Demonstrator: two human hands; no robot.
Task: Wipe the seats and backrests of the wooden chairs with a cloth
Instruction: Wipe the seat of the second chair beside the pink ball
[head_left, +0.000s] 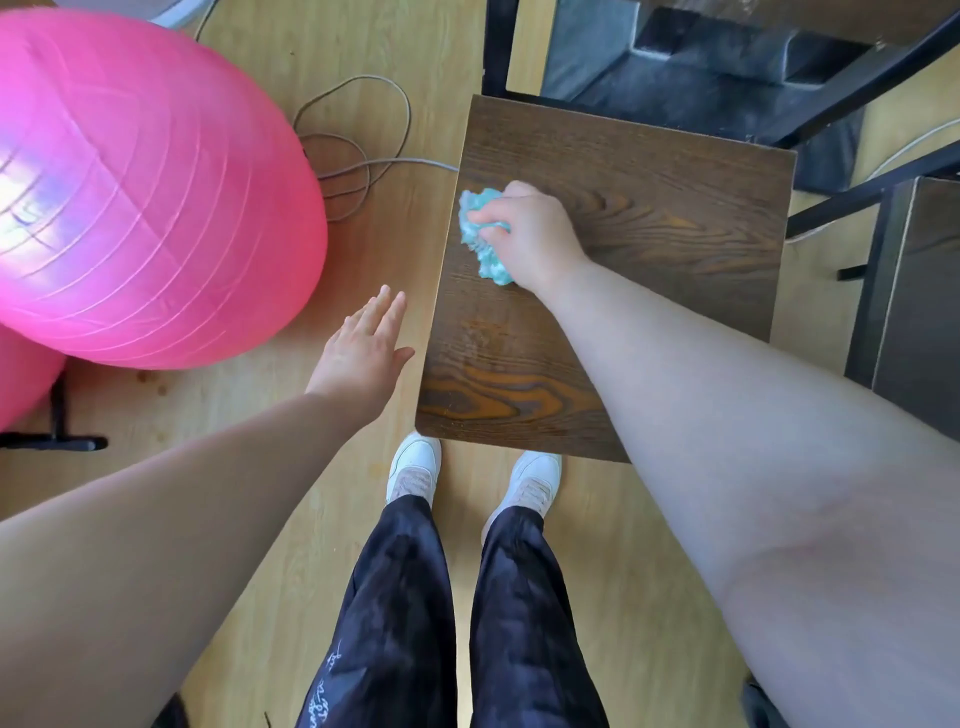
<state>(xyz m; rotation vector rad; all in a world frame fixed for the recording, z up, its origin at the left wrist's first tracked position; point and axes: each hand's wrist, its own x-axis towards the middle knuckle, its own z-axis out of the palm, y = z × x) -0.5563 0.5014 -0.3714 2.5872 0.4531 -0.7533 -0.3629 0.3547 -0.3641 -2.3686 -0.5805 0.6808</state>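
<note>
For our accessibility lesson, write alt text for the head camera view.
A person's right hand presses a crumpled teal cloth onto a dark wooden chair seat, seen from above. The left hand hovers open beside the seat, near a pink exercise ball on the floor.

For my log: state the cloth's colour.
Teal; the cloth, bunched in the right hand, shows in the head view.

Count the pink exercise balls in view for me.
2. A large pink ball fills the upper left; a second pink ball peeks in at the left edge below it, mostly cut off.
</note>
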